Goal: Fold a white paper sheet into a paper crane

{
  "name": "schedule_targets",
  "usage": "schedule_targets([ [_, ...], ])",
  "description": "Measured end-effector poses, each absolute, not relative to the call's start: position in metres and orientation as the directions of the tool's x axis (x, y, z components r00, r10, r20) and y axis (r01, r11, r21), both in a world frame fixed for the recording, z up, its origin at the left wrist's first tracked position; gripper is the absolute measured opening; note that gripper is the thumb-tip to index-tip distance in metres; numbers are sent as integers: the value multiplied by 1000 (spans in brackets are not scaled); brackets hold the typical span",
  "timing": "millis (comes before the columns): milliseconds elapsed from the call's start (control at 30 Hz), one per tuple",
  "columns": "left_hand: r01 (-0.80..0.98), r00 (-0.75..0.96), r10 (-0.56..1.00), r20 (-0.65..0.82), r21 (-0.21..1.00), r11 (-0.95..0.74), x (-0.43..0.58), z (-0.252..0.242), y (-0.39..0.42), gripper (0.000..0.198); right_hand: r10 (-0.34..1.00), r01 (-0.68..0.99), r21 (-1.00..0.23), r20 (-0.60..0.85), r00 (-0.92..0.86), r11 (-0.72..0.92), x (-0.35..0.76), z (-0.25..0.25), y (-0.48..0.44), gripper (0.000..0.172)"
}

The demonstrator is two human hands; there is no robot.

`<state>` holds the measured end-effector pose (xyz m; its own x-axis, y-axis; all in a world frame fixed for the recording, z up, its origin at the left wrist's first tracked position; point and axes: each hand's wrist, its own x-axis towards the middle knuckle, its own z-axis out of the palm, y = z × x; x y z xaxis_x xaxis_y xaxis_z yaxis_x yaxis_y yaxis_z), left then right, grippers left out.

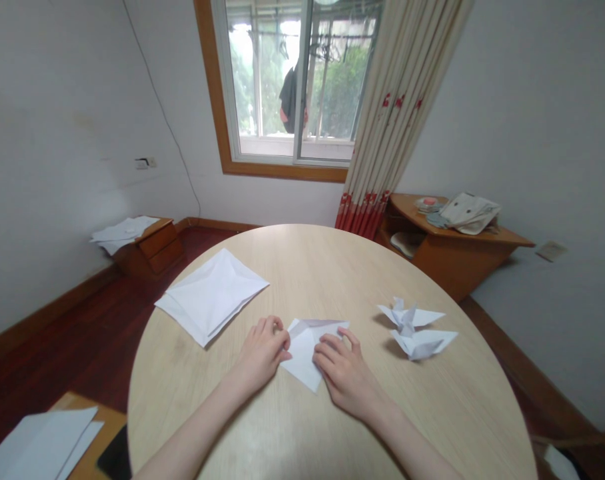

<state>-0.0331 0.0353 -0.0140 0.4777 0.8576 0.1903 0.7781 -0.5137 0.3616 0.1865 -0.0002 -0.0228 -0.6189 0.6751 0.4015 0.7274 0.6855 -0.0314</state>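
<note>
A partly folded white paper (pixel 305 353) lies on the round wooden table (pixel 302 267) right in front of me. My left hand (pixel 261 352) has its fingers curled and pinches the paper's left edge. My right hand (pixel 343 373) rests on the paper's right side, fingers bent and pressing down on it. Two finished white paper cranes (pixel 416 328) stand to the right of my hands. A stack of creased white sheets (pixel 211 295) lies on the table's left side.
A low wooden stand with papers (pixel 132 233) stands by the left wall. A wooden corner shelf (pixel 452 247) holds a bag and small items at the right. More white sheets (pixel 37 443) lie on a surface at the bottom left. A curtain (pixel 397 113) hangs beside the window.
</note>
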Motion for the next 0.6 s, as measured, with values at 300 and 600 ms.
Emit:
schedule_targets([
  [300, 782, 525, 803, 282, 212, -586, -37, -15, 36, 23, 684, 707, -56, 312, -659, 706, 182, -20, -2, 30],
  [600, 583, 702, 661, 267, 319, -747, -21, -23, 26, 26, 706, 708, -119, 287, -647, 697, 182, -21, -2, 34],
])
